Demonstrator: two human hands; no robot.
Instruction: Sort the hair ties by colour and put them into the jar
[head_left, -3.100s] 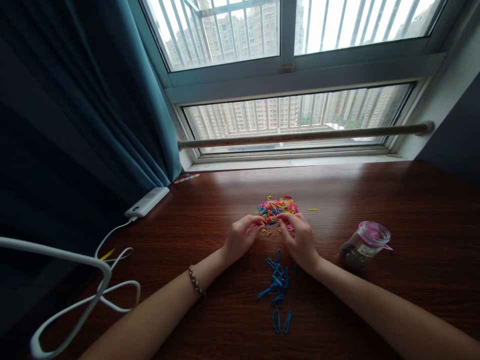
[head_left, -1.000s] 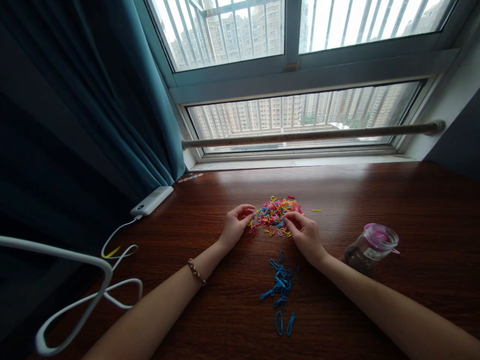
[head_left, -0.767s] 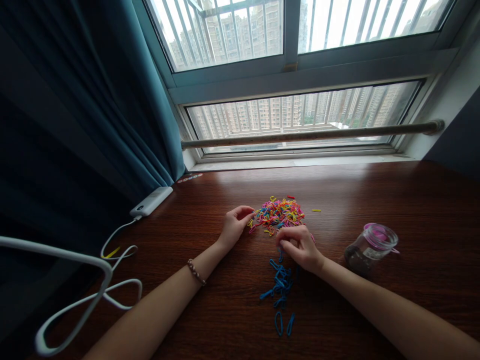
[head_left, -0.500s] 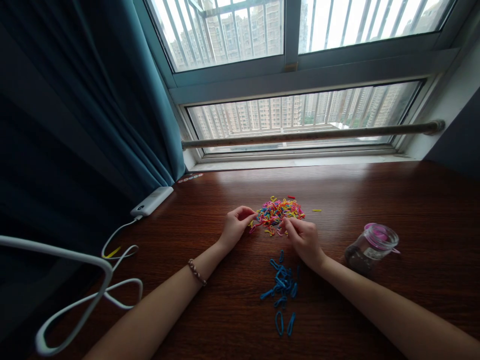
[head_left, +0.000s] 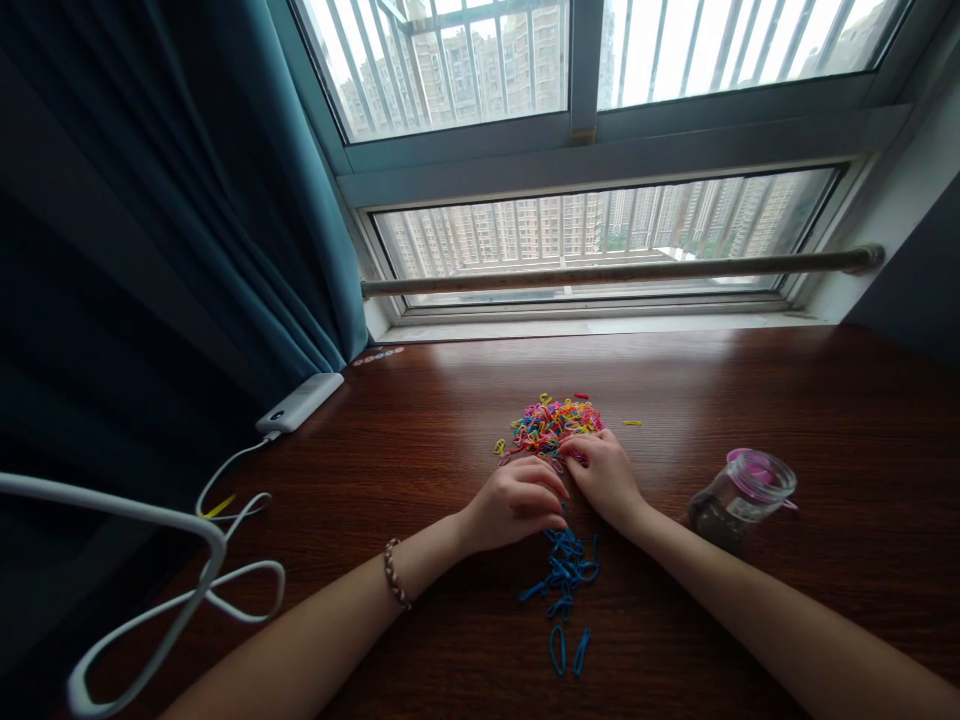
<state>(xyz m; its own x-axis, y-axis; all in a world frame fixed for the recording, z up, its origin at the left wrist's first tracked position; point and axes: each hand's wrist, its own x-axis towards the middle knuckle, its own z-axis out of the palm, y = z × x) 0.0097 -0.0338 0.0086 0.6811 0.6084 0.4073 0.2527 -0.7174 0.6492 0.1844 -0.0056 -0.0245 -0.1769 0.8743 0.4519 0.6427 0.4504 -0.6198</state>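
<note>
A heap of small rubber bands (head_left: 553, 422) in pink, yellow, red and other colours lies on the brown table. At its near right edge my right hand (head_left: 602, 476) touches the bands, its fingers stretched forward and slightly apart. My left hand (head_left: 514, 503) hovers just above the far end of a group of blue rubber bands (head_left: 566, 565). Its fingers are bent, with a gap between them and the thumb, and no band shows there. Two blue bands (head_left: 568, 650) lie separately at the near end. A beaded bracelet (head_left: 396, 574) circles my left wrist.
To the right, a clear jar (head_left: 742, 497) with a pink part at its mouth leans over. A white device (head_left: 300, 402) with a white cable (head_left: 247, 590) is at the left by a blue curtain (head_left: 300, 250). A yellow band (head_left: 632, 422) lies right of the heap.
My left hand has come from the heap's left edge toward me and right, over the blue bands, and its fingers have loosened. My right hand's fingers have stretched out against the heap.
</note>
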